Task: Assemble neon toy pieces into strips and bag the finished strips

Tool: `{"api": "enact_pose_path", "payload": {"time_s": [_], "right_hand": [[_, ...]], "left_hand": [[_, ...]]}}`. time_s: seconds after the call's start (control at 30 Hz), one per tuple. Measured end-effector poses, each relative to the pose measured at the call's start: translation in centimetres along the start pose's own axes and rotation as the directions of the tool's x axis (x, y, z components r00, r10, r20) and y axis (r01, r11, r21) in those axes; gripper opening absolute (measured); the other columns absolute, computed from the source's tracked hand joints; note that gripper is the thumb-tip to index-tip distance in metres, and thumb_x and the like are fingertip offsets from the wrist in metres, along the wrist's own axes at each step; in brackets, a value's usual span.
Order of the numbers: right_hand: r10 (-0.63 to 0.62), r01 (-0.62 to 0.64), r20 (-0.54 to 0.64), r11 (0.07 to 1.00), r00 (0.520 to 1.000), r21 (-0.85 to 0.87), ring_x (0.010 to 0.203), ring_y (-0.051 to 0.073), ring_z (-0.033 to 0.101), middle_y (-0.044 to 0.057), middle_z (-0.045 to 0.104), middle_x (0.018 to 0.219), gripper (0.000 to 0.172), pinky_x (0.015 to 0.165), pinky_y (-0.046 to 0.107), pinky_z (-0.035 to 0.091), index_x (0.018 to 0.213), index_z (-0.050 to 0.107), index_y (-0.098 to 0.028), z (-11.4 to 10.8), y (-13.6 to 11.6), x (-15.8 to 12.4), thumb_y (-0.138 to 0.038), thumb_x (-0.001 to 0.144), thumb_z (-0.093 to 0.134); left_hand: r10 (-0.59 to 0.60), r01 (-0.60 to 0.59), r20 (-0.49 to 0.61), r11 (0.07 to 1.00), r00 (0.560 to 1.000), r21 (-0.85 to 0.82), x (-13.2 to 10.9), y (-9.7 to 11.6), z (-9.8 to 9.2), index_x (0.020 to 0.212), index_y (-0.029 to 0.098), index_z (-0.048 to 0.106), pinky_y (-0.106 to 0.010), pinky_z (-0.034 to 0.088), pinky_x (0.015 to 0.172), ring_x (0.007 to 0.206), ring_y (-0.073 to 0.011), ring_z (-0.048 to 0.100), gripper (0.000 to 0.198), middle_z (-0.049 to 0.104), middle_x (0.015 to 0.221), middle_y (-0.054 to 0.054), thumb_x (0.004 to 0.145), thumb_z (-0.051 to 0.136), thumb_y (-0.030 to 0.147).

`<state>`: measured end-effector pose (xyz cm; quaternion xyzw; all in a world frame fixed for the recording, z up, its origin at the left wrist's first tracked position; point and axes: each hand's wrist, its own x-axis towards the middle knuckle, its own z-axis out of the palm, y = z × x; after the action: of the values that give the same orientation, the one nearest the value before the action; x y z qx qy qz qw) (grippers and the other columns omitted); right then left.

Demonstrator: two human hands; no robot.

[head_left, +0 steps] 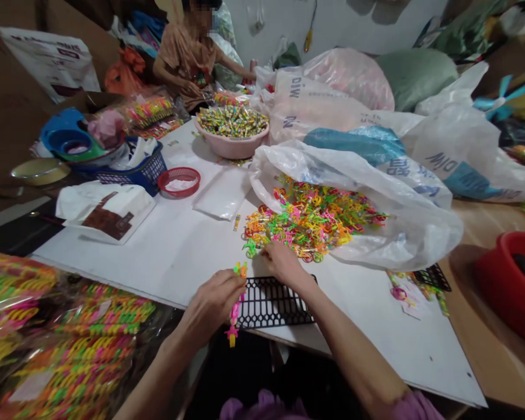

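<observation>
My left hand is closed at the left end of a black plastic rack with rows of holes. Small pink, yellow and green plastic toys stick out above and below its fingers; whether they sit in the rack I cannot tell. Just beyond the rack, my right hand reaches to the near edge of a heap of bright small plastic toys. Its fingers are curled together, and what they hold is hidden. The heap spills from a white plastic sack lying on its side.
A pink basin of small wrapped pieces stands farther back. Left are a red basket, a blue basket and a white pouch. Packed toy bags lie lower left; a red tub stands right. Another person sits opposite.
</observation>
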<state>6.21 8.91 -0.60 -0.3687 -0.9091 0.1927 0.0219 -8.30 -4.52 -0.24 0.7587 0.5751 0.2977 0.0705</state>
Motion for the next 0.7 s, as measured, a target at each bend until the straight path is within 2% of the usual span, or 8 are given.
{"api": "enact_pose_path", "payload": {"time_s": [0.07, 0.2, 0.37, 0.5, 0.57, 0.63, 0.67, 0.7], "right_hand": [[0.074, -0.083, -0.06, 0.979, 0.996, -0.184, 0.089, 0.023, 0.057, 0.014, 0.06, 0.099, 0.025, 0.073, 0.031, 0.042, 0.092, 0.064, -0.012, -0.8, 0.1, 1.7, -0.013, 0.085, 0.039], [0.025, -0.044, -0.063, 0.945, 0.998, -0.323, 0.094, 0.025, 0.054, 0.017, 0.057, 0.104, 0.028, 0.075, 0.032, 0.043, 0.095, 0.062, -0.01, -0.9, -0.4, 3.6, -0.008, 0.084, 0.036], [-0.003, -0.052, -0.172, 0.947, 0.985, -0.318, 0.091, 0.022, 0.055, 0.013, 0.058, 0.099, 0.022, 0.074, 0.03, 0.042, 0.103, 0.053, -0.013, -1.0, -0.5, 1.9, -0.014, 0.088, 0.037], [0.096, -0.129, -0.142, 0.961, 0.985, -0.246, 0.084, 0.02, 0.058, 0.009, 0.061, 0.095, 0.019, 0.067, 0.029, 0.041, 0.102, 0.051, -0.015, -1.0, 0.3, 0.3, -0.019, 0.089, 0.039], [0.131, -0.168, -0.186, 0.965, 0.974, -0.202, 0.084, 0.019, 0.058, 0.007, 0.062, 0.095, 0.017, 0.066, 0.027, 0.04, 0.099, 0.052, -0.017, -1.2, 0.6, -0.2, -0.021, 0.089, 0.039], [0.112, -0.156, -0.254, 0.974, 0.961, -0.161, 0.085, 0.018, 0.057, 0.006, 0.062, 0.094, 0.015, 0.066, 0.026, 0.039, 0.096, 0.053, -0.019, -1.7, 0.6, -0.5, -0.023, 0.09, 0.039], [0.089, -0.132, -0.283, 0.982, 0.955, -0.138, 0.086, 0.018, 0.057, 0.005, 0.062, 0.094, 0.015, 0.066, 0.025, 0.038, 0.096, 0.053, -0.02, -1.9, 0.5, -0.8, -0.024, 0.09, 0.04], [0.064, -0.103, -0.309, 0.989, 0.949, -0.11, 0.087, 0.017, 0.057, 0.005, 0.062, 0.095, 0.015, 0.067, 0.025, 0.038, 0.097, 0.054, -0.02, -2.1, 0.3, -1.0, -0.024, 0.09, 0.041]], "left_hand": [[0.008, -0.008, 0.003, 1.0, 1.0, 0.028, -0.3, 0.1, 0.1, 0.099, 0.02, 0.06, -0.028, 0.048, 0.083, 0.089, -0.0148, 0.057, 0.02, 0.063, 0.093, -0.004, 0.09, 0.042, 0.022], [0.032, -0.032, 0.005, 0.996, 0.999, 0.077, -0.4, -0.1, 0.0, 0.105, 0.02, 0.058, -0.028, 0.048, 0.084, 0.09, -0.0148, 0.057, 0.023, 0.063, 0.095, -0.005, 0.091, 0.04, 0.02], [0.019, -0.011, -0.075, 0.995, 0.997, 0.102, 0.6, -1.3, -0.2, 0.105, 0.017, 0.058, -0.027, 0.048, 0.084, 0.091, -0.0141, 0.057, 0.022, 0.062, 0.096, -0.006, 0.091, 0.041, 0.02], [0.002, 0.004, -0.07, 0.997, 0.998, 0.082, 1.3, -1.7, -0.1, 0.1, 0.018, 0.059, -0.026, 0.049, 0.081, 0.087, -0.0129, 0.058, 0.02, 0.062, 0.091, -0.004, 0.091, 0.042, 0.021], [0.0, 0.005, -0.091, 0.999, 0.996, 0.051, 1.4, -1.4, -0.4, 0.098, 0.019, 0.06, -0.026, 0.048, 0.081, 0.087, -0.0131, 0.058, 0.018, 0.063, 0.09, -0.003, 0.09, 0.044, 0.023], [-0.086, 0.087, -0.19, 0.996, 0.978, -0.004, 1.9, -0.9, -1.0, 0.098, 0.019, 0.061, -0.028, 0.048, 0.082, 0.09, -0.0146, 0.058, 0.018, 0.063, 0.093, -0.004, 0.087, 0.049, 0.027], [-0.178, 0.171, -0.255, 0.984, 0.951, -0.046, 2.5, -0.7, -1.4, 0.1, 0.019, 0.061, -0.03, 0.048, 0.082, 0.091, -0.0157, 0.058, 0.021, 0.062, 0.096, -0.005, 0.085, 0.052, 0.03], [-0.295, 0.277, -0.31, 0.955, 0.904, -0.103, 3.2, -0.5, -1.7, 0.103, 0.019, 0.06, -0.031, 0.049, 0.08, 0.091, -0.017, 0.058, 0.026, 0.062, 0.099, -0.006, 0.082, 0.055, 0.034]]}}
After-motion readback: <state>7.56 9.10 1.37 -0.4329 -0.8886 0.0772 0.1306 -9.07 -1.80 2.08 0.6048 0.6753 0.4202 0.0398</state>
